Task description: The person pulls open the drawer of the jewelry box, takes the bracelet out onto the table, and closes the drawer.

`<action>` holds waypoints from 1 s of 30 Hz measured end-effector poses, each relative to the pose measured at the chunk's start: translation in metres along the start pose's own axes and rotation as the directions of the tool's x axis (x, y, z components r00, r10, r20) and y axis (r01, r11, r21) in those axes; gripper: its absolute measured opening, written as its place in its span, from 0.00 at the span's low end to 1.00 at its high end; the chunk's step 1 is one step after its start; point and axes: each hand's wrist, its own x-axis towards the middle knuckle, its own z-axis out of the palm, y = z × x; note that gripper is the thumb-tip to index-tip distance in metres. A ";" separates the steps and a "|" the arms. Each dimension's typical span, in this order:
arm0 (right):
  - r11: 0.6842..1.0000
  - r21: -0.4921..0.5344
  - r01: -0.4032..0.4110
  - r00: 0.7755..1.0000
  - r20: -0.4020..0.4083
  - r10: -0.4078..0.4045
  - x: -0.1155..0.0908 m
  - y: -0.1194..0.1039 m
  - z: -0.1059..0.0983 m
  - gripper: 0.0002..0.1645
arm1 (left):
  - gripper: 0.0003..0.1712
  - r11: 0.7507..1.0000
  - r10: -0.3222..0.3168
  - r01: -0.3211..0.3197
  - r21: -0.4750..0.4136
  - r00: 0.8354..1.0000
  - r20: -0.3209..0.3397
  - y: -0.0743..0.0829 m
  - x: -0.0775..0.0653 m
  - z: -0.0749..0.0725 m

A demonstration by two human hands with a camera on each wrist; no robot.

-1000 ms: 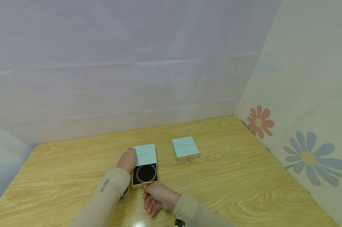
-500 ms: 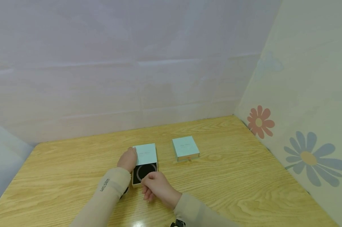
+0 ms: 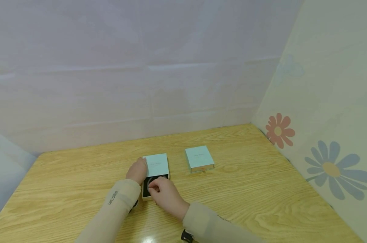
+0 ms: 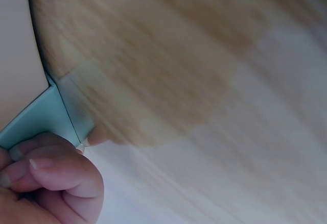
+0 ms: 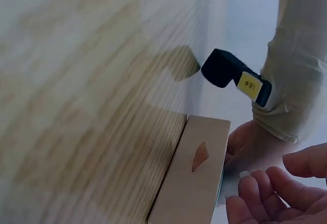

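Note:
A light mint-green drawer box (image 3: 157,164) lies on the table with its drawer (image 3: 146,198) pulled out toward me. Inside, on a black lining, rests a pale ring shaped like a bracelet (image 3: 148,184), partly covered by my right hand (image 3: 169,195). That hand hovers over the drawer, thumb and fingers bent but apart in the right wrist view. My left hand (image 3: 137,171) grips the left side of the box, its fingers curled at the corner in the left wrist view. A small ribbon tab (image 5: 201,155) sticks out of the drawer front.
Another mint-green box (image 3: 199,158), with its drawer in, sits to the right on the wooden table (image 3: 247,189). A pale wall covering (image 3: 171,84) rises behind, and a flower-patterned one stands at the right.
My right hand has moved from the drawer's front edge up and forward over the drawer, now covering much of the bracelet. The left hand and both boxes stay in place.

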 end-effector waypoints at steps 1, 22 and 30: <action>0.998 -0.057 0.019 1.000 0.005 -0.019 0.001 0.000 0.000 0.05 | 0.21 1.000 -0.006 0.006 -0.007 1.000 0.001 0.000 0.000 0.000; 0.638 -0.734 0.231 0.972 0.197 -0.125 0.022 0.000 0.009 0.16 | 0.15 0.977 0.124 -0.126 0.169 0.992 0.022 0.000 -0.004 -0.001; 0.636 -0.737 0.228 0.969 0.234 -0.076 0.030 -0.006 0.010 0.16 | 0.18 0.991 0.074 -0.077 0.109 0.997 0.035 -0.001 -0.001 0.001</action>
